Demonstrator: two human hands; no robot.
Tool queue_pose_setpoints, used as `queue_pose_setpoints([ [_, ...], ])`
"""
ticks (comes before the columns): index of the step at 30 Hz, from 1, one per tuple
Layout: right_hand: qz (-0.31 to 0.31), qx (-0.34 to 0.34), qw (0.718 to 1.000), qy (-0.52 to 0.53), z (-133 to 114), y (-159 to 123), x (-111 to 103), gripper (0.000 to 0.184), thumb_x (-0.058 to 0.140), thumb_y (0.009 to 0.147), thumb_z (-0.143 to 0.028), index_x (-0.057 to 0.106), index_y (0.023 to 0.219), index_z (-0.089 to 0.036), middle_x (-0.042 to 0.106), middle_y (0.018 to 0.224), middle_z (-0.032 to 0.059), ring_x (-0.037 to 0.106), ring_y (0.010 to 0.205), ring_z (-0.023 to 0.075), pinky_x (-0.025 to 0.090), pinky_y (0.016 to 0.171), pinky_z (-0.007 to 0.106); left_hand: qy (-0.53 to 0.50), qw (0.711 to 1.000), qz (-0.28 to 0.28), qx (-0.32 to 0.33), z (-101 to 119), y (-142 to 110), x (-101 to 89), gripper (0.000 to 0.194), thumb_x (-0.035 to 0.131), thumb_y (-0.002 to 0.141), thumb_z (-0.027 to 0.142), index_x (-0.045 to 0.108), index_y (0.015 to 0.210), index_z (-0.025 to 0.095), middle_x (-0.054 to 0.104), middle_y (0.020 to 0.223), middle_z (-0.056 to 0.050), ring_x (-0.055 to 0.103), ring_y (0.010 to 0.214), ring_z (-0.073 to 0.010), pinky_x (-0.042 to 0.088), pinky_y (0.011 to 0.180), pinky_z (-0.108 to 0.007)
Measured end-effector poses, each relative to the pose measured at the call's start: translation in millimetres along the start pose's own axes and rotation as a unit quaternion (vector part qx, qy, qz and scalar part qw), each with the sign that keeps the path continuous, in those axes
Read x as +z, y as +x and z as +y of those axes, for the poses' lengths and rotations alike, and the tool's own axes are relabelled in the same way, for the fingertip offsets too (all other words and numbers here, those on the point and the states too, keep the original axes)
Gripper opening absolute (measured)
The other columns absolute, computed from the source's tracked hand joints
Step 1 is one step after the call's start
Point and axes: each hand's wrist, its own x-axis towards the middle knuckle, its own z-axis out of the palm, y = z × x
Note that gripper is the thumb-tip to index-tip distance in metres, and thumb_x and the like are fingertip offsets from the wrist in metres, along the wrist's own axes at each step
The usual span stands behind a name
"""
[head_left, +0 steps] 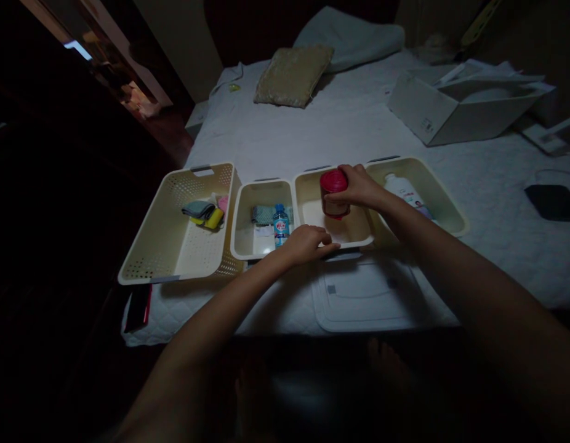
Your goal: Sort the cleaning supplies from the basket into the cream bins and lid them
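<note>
My right hand is closed around a jar with a red lid, holding it upright inside a small cream basket. My left hand rests with curled fingers on that basket's front rim, holding its edge. To the left, another small cream basket contains a small blue-labelled bottle and a folded cloth. A cream basket on the right holds a white bottle lying down.
A large perforated cream basket at left holds cloths and sponges. A white lid lies at the bed's front edge. A dark phone, an open cardboard box, pillows and a dark object lie on the bed.
</note>
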Motion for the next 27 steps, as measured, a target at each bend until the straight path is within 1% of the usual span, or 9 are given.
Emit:
queue_pose_setpoints([
  [2,0.009,-0.004,1.000,-0.003,3,2,7,0.074,0.081,0.057,-0.038,0.051,0.120,-0.014,0.046,0.112,0.0113,0.050,0.110,0.0296,0.042,0.100,0.043,0.005,1.000,-0.016,-0.007,-1,2,0.0,0.035,0.053,0.087,0.043,0.069,0.066,0.021,0.065,0.064,-0.005,0.054,0.057,-0.0148,0.037,0.060,-0.025],
  [4,0.012,-0.019,1.000,-0.005,5,6,15,0.069,0.080,0.058,-0.036,0.051,0.117,-0.015,0.047,0.110,0.0103,0.048,0.111,0.0298,0.041,0.100,0.043,-0.006,1.000,-0.020,-0.016,-2,3,-0.1,0.034,0.054,0.086,0.043,0.070,0.065,0.021,0.063,0.060,-0.004,0.052,0.053,-0.0142,0.036,0.059,-0.025],
  [8,0.014,-0.044,0.999,-0.023,11,16,36,0.068,0.079,0.057,-0.031,0.050,0.116,-0.014,0.047,0.117,0.0139,0.044,0.119,0.0325,0.039,0.102,0.043,-0.030,0.999,-0.025,-0.027,-3,2,-0.2,0.034,0.056,0.084,0.045,0.069,0.063,0.022,0.061,0.056,-0.002,0.050,0.051,-0.0135,0.037,0.061,-0.025],
  [10,0.018,-0.033,0.999,-0.031,13,20,47,0.069,0.079,0.057,-0.031,0.050,0.117,-0.012,0.046,0.121,0.0161,0.044,0.120,0.0342,0.039,0.102,0.045,-0.031,0.999,-0.021,-0.019,-4,2,0.5,0.033,0.055,0.085,0.044,0.068,0.063,0.023,0.062,0.058,-0.003,0.050,0.052,-0.0132,0.037,0.061,-0.025],
  [13,0.006,0.011,0.999,-0.032,16,24,59,0.074,0.078,0.058,-0.032,0.047,0.121,-0.011,0.044,0.124,0.0195,0.048,0.117,0.0359,0.041,0.098,0.047,-0.033,0.999,-0.014,-0.008,-5,1,2.3,0.032,0.055,0.085,0.041,0.068,0.062,0.023,0.062,0.059,-0.003,0.048,0.051,-0.0126,0.035,0.060,-0.025],
  [16,-0.005,0.043,0.998,-0.047,16,25,63,0.077,0.077,0.060,-0.032,0.044,0.126,-0.007,0.042,0.127,0.0236,0.051,0.114,0.0371,0.042,0.095,0.048,-0.032,0.999,-0.019,-0.013,-6,3,4.0,0.032,0.055,0.085,0.040,0.068,0.063,0.022,0.062,0.059,-0.003,0.047,0.051,-0.0124,0.034,0.060,-0.026],
  [18,-0.001,0.050,0.997,-0.064,16,24,63,0.077,0.076,0.062,-0.033,0.044,0.126,-0.006,0.043,0.127,0.0248,0.050,0.115,0.0380,0.041,0.096,0.050,-0.035,0.999,-0.019,-0.010,-7,4,4.0,0.032,0.055,0.085,0.040,0.068,0.063,0.022,0.062,0.059,-0.003,0.048,0.051,-0.0126,0.033,0.061,-0.026],
  [23,0.019,0.018,0.995,-0.098,14,22,63,0.073,0.072,0.065,-0.033,0.044,0.127,-0.004,0.047,0.126,0.0258,0.048,0.118,0.0387,0.037,0.100,0.051,-0.051,0.998,-0.025,-0.017,-7,7,2.1,0.031,0.056,0.085,0.042,0.069,0.066,0.022,0.063,0.062,-0.003,0.053,0.057,-0.0146,0.035,0.065,-0.027],
  [27,0.009,0.011,0.993,-0.121,12,20,63,0.074,0.070,0.067,-0.033,0.043,0.129,-0.001,0.048,0.126,0.0280,0.048,0.118,0.0394,0.036,0.101,0.050,-0.035,0.999,-0.024,-0.005,-11,7,3.9,0.030,0.056,0.086,0.041,0.069,0.067,0.022,0.065,0.065,-0.004,0.054,0.059,-0.0148,0.034,0.064,-0.027],
])
